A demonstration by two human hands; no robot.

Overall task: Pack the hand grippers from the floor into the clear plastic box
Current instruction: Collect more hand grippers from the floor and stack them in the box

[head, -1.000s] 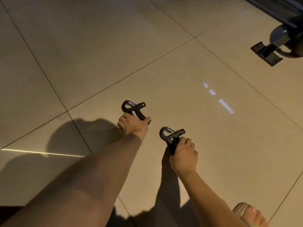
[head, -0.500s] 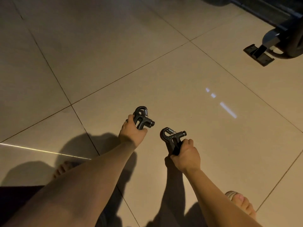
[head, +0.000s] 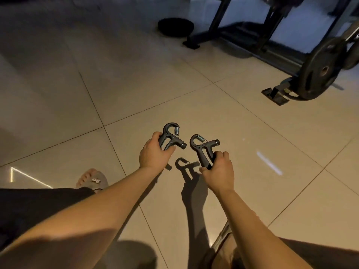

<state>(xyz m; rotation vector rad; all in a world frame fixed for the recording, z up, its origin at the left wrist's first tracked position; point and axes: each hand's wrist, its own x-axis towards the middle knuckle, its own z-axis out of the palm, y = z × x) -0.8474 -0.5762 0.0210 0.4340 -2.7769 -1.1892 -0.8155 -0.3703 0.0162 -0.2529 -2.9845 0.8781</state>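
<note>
**Two hand grippers held over the gym floor**

Head view: the person's left hand (head: pixel 153 155) is wrapped round the handles of the left-side hand gripper (head: pixel 172 137). The fingers are curled tight on it, and its hook and small steel spring point up and away. Just beside it, not touching, the right hand (head: pixel 220 167) clutches the lower handles of the right-side hand gripper (head: pixel 202 147), thumb and fingers closed around the grip. Its spring end leans toward the other tool. Both black grippers sit clear of the beige tiled floor (head: pixel 223 113), and their shadow (head: pixel 184 167) falls on the tile between the wrists. A foot in a grey slipper (head: pixel 94 180) rests on the floor near the left forearm. Farther back on the right, a black weight plate (head: pixel 320 72) stands against a dark metal rack (head: pixel 219 20). A round dark object (head: pixel 175 27) lies near the rack's foot, too dim to identify
</note>
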